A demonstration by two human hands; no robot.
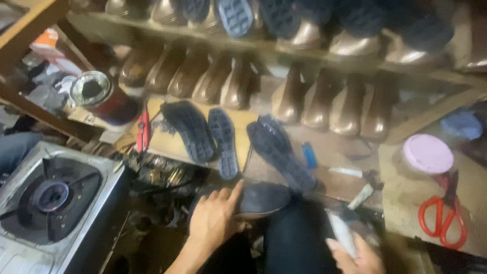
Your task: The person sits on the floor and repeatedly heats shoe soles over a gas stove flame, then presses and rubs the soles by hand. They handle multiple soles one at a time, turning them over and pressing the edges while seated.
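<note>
Left hand: we see our left hand point(215, 215) low in the frame, just left of centre, fingers spread and pressed flat on the dark shoe point(261, 199); it rests on the shoe more than it grips it.
Shoe: it lies at the lower centre, over our dark-clad knee, its rounded end pointing right.
Right hand: our right hand point(357, 253) sits at the bottom edge, right of centre, curled round a pale, blurred tool point(341, 231); we cannot tell what kind of tool it is.
Soles: three dark treaded soles point(223, 139) lie on the bench in the middle of the frame, just above the shoe.
Boots: rows of brown boots point(324, 101) stand on shelves across the top.
Stove: a gas burner point(50, 195) fills the lower left.
Scissors: red-handled scissors point(441, 215) lie at the right edge, below a pink lid point(427, 153).
Tin: an open tin point(94, 91) stands at the upper left.
</note>
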